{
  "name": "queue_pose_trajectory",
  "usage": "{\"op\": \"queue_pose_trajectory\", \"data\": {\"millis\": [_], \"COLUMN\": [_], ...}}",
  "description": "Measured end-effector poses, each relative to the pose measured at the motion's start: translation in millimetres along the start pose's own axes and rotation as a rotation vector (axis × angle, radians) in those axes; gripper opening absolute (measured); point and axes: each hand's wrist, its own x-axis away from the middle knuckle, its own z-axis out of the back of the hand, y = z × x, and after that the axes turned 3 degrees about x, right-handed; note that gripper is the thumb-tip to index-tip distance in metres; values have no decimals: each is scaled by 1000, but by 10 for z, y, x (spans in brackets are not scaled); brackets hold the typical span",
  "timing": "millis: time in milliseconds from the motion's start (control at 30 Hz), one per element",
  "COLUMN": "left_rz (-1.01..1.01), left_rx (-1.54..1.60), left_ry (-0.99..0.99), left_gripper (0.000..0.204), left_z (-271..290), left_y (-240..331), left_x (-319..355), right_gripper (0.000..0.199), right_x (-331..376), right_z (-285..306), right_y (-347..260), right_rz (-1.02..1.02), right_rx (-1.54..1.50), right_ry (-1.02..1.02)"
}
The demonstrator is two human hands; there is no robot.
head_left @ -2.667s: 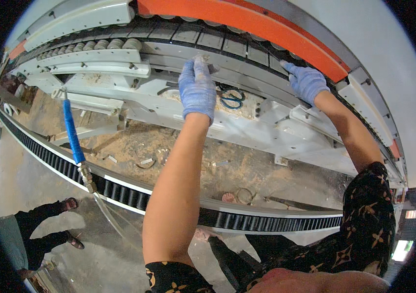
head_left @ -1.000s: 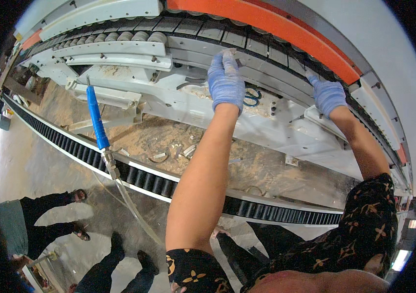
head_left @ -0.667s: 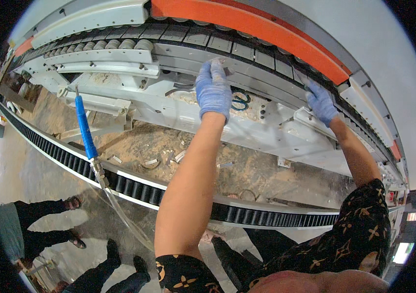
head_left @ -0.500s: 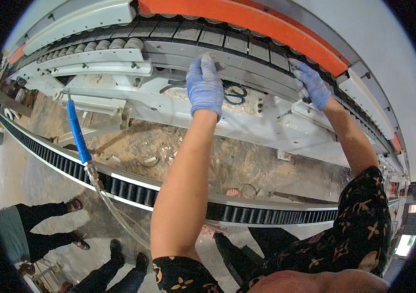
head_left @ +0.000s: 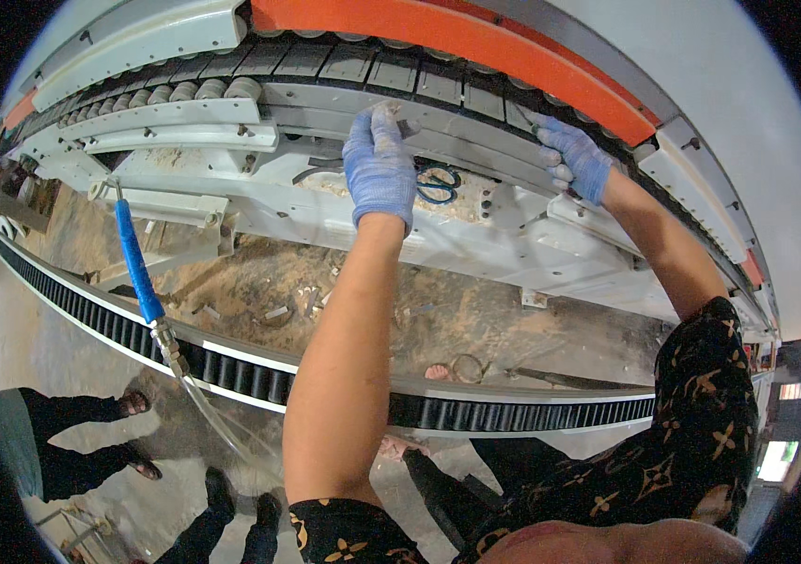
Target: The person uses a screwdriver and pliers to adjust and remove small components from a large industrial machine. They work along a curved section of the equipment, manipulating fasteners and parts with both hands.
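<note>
My left hand (head_left: 380,169), in a blue knitted glove, is raised to the grey side rail (head_left: 461,127) of a curved machine. Its fingers are closed, with a small grey piece (head_left: 409,128) showing beside the fingertips. Farther right, my gloved right hand (head_left: 577,162) rests by the edge of the dark slatted track (head_left: 396,73), fingers curled inward. Something thin and pale sticks out past its index finger, too small to name. Just right of my left wrist, dark blue-handled scissors (head_left: 438,184) lie on a dusty ledge of the white machine frame (head_left: 297,202).
An orange guard (head_left: 475,33) arches above the track. A blue air gun (head_left: 137,258) with a clear hose hangs at left. Below curves a black roller conveyor (head_left: 241,368). Other people's legs (head_left: 90,418) stand at lower left. Scraps litter the floor (head_left: 259,273).
The whole view has shifted slightly, so the machine sits farther left. My right hand has moved a little left along the track and its fingers are more curled. My left hand stays at the rail.
</note>
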Motion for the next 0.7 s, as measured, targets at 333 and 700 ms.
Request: {"op": "queue_pose_trajectory", "data": {"millis": [333,700], "left_rz": [33,43], "left_rx": [14,31], "left_ry": [7,-31], "left_gripper": [30,30], "left_z": [-17,-31], "left_y": [6,-5], "left_x": [-1,1], "right_gripper": [38,30], "right_x": [104,100], "right_z": [-227,-178], "right_y": [-131,69], "right_rz": [-51,-81], "right_rx": [7,-386], "right_ry": [-9,-99]}}
